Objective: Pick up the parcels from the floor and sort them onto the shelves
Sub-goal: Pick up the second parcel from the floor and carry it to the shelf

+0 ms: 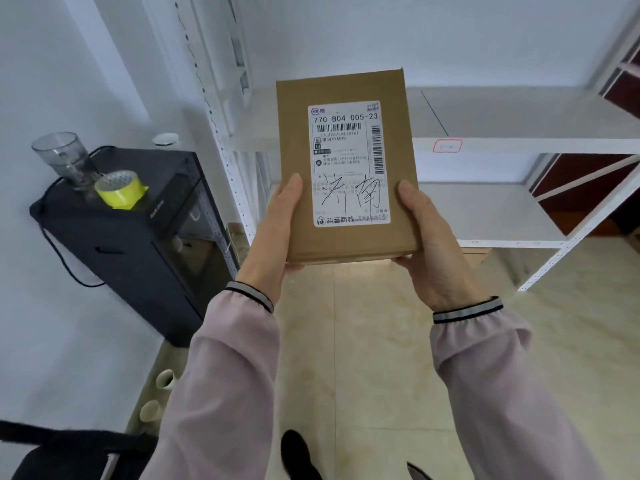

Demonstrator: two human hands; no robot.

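Parcel [348, 168]: stiff, flat cardboard, probably light. Left hand [277, 233] and right hand [426, 244] clasp its lower side edges, thumbs on top.

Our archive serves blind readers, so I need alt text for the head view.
Both hands, left hand and right hand, hold a brown parcel upright, its shipping label facing the camera, before a white shelf unit. A yellow tape roll sits on a black cabinet at left.
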